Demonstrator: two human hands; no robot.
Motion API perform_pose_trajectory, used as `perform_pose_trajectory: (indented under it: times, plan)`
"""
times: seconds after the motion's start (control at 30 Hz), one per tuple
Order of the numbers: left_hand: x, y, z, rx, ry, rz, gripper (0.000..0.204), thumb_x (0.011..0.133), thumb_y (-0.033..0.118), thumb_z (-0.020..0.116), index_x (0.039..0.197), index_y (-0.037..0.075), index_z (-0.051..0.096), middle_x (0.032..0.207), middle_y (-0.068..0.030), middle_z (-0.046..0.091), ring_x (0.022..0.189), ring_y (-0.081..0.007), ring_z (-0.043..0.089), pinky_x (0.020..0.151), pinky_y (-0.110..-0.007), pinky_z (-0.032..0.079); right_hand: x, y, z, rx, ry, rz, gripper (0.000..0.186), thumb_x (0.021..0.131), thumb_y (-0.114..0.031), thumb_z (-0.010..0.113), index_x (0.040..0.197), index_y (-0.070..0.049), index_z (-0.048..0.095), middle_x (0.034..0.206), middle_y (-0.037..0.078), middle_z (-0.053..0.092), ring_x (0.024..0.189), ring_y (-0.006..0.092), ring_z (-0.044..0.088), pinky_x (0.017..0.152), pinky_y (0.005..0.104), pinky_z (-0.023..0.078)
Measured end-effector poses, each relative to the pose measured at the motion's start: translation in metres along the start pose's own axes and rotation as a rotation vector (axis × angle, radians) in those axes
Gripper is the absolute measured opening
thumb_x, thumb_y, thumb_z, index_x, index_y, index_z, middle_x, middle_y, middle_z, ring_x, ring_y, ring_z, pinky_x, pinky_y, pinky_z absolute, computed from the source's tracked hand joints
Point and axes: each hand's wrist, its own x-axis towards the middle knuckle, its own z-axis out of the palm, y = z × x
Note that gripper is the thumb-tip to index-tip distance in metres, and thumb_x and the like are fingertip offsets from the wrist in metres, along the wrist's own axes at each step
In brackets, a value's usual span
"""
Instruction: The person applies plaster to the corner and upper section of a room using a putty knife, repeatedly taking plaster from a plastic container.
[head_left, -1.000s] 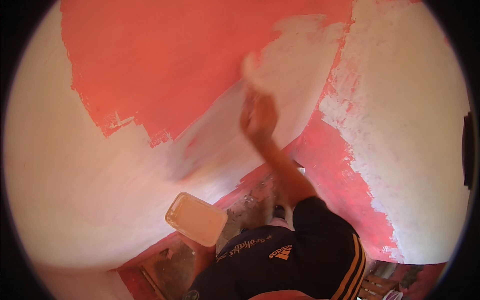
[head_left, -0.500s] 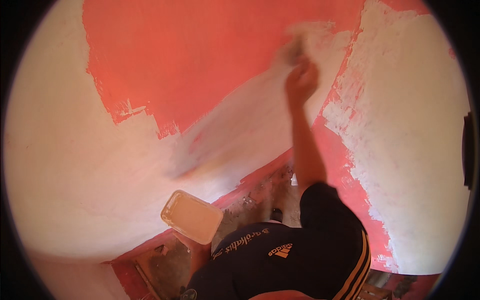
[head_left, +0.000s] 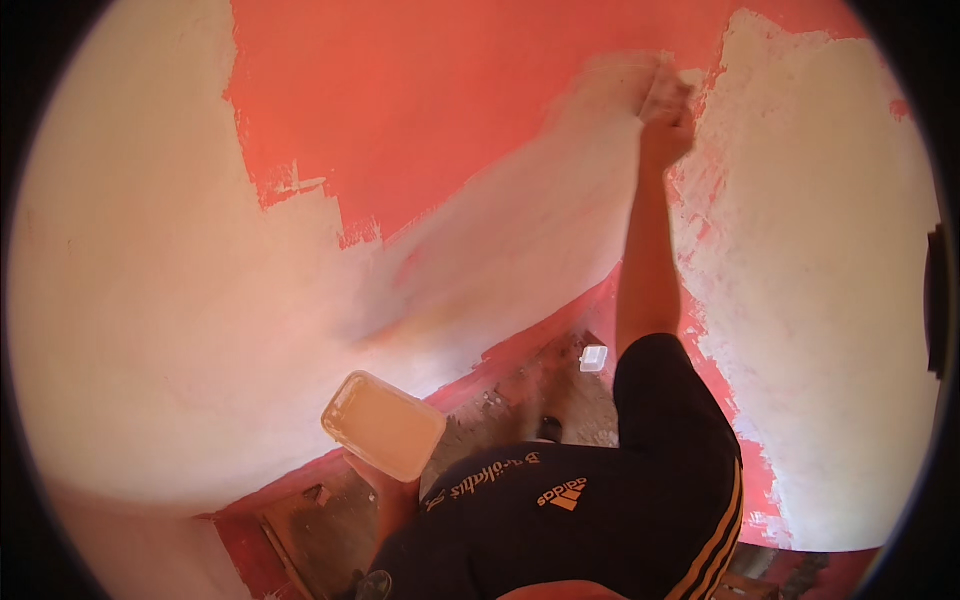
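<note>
My left hand (head_left: 388, 482) holds a rectangular plastic tub (head_left: 384, 425) from below, close to my body. A smooth peach-coloured mass fills much of it. My right arm is stretched up to the wall, and my right hand (head_left: 668, 132) is closed beside the corner. Whatever it grips is blurred and lies against the wall; I cannot make out its kind. Around that hand a pale coat (head_left: 520, 200) covers the lower part of the red wall (head_left: 400, 110), its upper edge slanting up to the right.
On the right, the adjoining wall (head_left: 830, 200) is mostly pale with ragged red edges. A red strip runs along the wall's foot. A small whitish container (head_left: 593, 358) stands on the dirty floor (head_left: 500, 395). At lower left a long thin strip (head_left: 285, 555) lies on the floor.
My right hand has moved right across the wall, up to the corner, and the arm is straighter. The tub stays in my left hand. The small floor container now shows fully.
</note>
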Motion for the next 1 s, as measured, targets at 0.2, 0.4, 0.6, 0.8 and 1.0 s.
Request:
perform_pose_trajectory:
  times: [0.2, 0.4, 0.6, 0.8, 1.0]
  plan:
    - [0.006, 0.007, 0.006, -0.268, 0.086, -0.019, 0.027, 0.097, 0.018, 0.061, 0.117, 0.002, 0.057, 0.104, -0.0049, 0.062, 0.09, -0.0131, 0.061, 0.071, -0.032, 0.055, -0.237, -0.093, -0.008, 0.268, -0.186, -0.76, 0.007, 0.082, 0.002, 0.055, 0.075, -0.001, 0.055, 0.074, 0.016, 0.057, 0.065, 0.03, 0.055, 0.057, 0.0387, 0.044]
    - [0.013, 0.023, 0.003, -0.38, 0.137, 0.038, 0.028, 0.1, 0.02, 0.057, 0.121, 0.002, 0.056, 0.105, -0.0049, 0.063, 0.092, -0.0149, 0.063, 0.072, -0.032, 0.056, -0.166, -0.092, -0.011, 0.405, -0.069, -0.19, 0.028, 0.103, -0.017, 0.051, 0.101, 0.006, 0.068, 0.097, 0.012, 0.071, 0.076, 0.0146, 0.062, 0.066, 0.0284, 0.052]
    - [0.013, 0.013, -0.018, -0.448, 0.13, -0.028, 0.037, 0.103, 0.03, 0.05, 0.129, 0.004, 0.051, 0.114, -0.0055, 0.061, 0.098, -0.0169, 0.063, 0.077, -0.034, 0.056, -0.152, -0.074, 0.019, -0.05, -0.018, -0.585, 0.01, 0.087, -0.006, 0.053, 0.084, 0.002, 0.058, 0.08, 0.017, 0.056, 0.07, 0.0364, 0.053, 0.063, 0.0461, 0.043]
    - [0.005, -0.003, -0.046, -0.34, -0.042, 0.004, 0.056, 0.103, 0.053, 0.034, 0.137, 0.011, 0.049, 0.126, -0.0038, 0.059, 0.115, -0.023, 0.059, 0.094, -0.04, 0.052, -0.306, -0.154, -0.043, 0.378, -0.4, -0.658, 0.022, 0.081, 0.001, 0.056, 0.1, 0.005, 0.066, 0.086, 0.015, 0.062, 0.071, 0.0295, 0.058, 0.062, 0.0378, 0.05]
    - [0.005, 0.011, -0.026, -0.494, -0.017, -0.057, 0.055, 0.103, 0.051, 0.034, 0.139, 0.01, 0.047, 0.129, -0.005, 0.057, 0.116, -0.0248, 0.059, 0.094, -0.041, 0.053, -0.13, -0.112, -0.031, -0.085, -0.134, -0.317, 0.029, 0.099, -0.009, 0.052, 0.121, -0.003, 0.069, 0.081, 0.014, 0.06, 0.071, 0.0272, 0.06, 0.062, 0.0369, 0.049]
